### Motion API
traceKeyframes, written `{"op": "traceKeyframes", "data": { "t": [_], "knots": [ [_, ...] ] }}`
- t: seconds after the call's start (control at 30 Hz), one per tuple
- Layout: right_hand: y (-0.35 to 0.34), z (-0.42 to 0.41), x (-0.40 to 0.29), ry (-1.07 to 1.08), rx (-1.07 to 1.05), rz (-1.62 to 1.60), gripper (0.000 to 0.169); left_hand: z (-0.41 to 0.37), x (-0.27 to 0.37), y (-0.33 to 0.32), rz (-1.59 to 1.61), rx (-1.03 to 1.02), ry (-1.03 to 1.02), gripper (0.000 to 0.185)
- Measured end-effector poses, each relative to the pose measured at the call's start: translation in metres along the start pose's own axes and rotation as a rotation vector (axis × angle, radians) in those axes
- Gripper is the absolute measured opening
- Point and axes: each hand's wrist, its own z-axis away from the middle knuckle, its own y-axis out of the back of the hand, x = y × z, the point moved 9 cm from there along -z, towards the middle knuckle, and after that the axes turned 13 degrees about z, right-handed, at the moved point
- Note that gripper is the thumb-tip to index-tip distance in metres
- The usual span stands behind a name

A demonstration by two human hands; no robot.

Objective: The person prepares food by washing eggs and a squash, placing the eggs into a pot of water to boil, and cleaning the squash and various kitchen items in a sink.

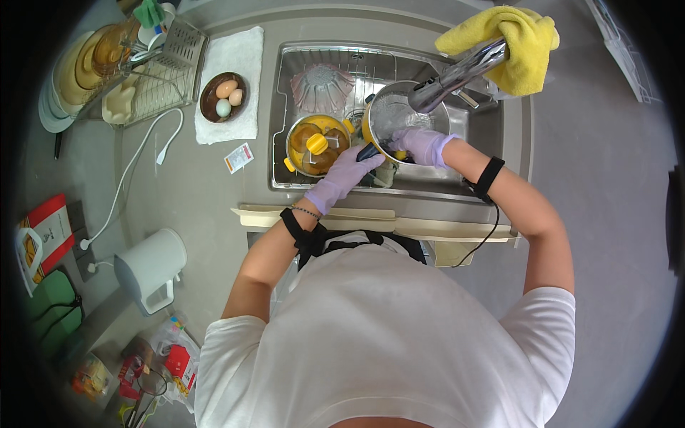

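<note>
A yellow pot (382,115) with a shiny metal inside is tilted in the stainless steel sink (484,139), under the chrome faucet (433,93). Its dark handle (367,152) is in the grip of my left hand (348,174), which wears a thin purple glove. My right hand (423,147), gloved alike, reaches over the near rim with its fingertips inside the pot; whether they hold anything is unclear. Just left stands a smaller yellow pot (297,139) under a glass lid with a yellow knob (317,144). Behind it lies a pink and grey fluted bowl (322,88).
A yellow towel (524,48) drapes over the faucet. Left of the sink, a brown bowl (206,101) of eggs rests on a white cloth (230,48), beside a small printed packet (239,158). Farther left are a dish rack (155,101), a white cable (134,155) and an electric kettle (155,262).
</note>
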Motion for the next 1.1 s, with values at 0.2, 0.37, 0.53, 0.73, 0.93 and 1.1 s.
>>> {"op": "traceKeyframes", "data": {
  "t": [0.2,0.37,0.53,0.73,0.93,1.1],
  "knots": [
    [0.0,0.013,0.027,-0.325,-0.249,0.42,0.021,0.004,0.004,0.001,0.0,-0.042,0.12,0.047],
    [-0.002,0.005,0.064,-0.571,-0.048,0.491,0.019,-0.004,-0.003,-0.003,-0.054,-0.083,0.077,0.044],
    [0.013,-0.005,0.074,-0.549,0.284,-0.014,0.024,-0.003,0.001,-0.002,-0.088,-0.111,0.064,0.045],
    [0.014,-0.025,0.023,-0.19,0.104,0.296,0.033,0.0,0.009,-0.004,-0.107,-0.086,0.037,0.048],
    [0.026,-0.022,0.002,-0.214,0.029,0.433,0.031,-0.001,0.004,-0.001,-0.101,-0.059,0.029,0.048],
    [0.015,-0.006,0.075,-0.707,0.233,-0.315,0.033,0.001,0.007,-0.001,-0.074,0.011,0.003,0.045]
  ]
}}
